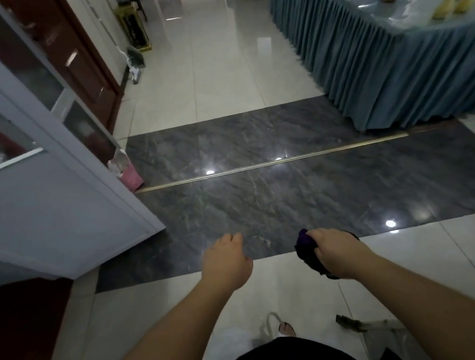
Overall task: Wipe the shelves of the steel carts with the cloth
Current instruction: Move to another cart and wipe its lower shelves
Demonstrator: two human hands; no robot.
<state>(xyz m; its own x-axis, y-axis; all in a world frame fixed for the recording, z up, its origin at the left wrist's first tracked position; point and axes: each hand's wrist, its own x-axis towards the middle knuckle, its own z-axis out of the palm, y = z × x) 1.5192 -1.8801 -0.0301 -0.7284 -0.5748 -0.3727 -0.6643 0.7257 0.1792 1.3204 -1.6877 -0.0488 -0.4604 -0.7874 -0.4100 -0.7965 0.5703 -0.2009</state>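
No steel carts in view, so the cloth-to-shelf bearing can't be called from here. The cloth (307, 249), dark purple and bunched, is gripped in the right hand (335, 253): fingers wrapped round it, a wad sticking out ahead of the knuckles and a tail hanging below toward the wrist. No clear long axis, it's a crumple. Left hand (225, 261) holds nothing, fingers loosely curled, relaxed, roughly level with the right and well apart from it. Both forearms are extended forward over the floor.

My read: in transit, wiping not under way. The right hand does the wipe once a cart shows up; the left is free to steady or pull a cart.

Surface and room: glossy pale tile floor (225, 70) with a dark marble band (286, 193) just ahead, split by a brass strip (271, 163). White glazed door (52, 189) open on the left, wood cabinet (67, 56) behind it. Counter with pleated teal skirt (376, 70) at upper right, items on it blurred. Sandalled foot (286, 328) below.
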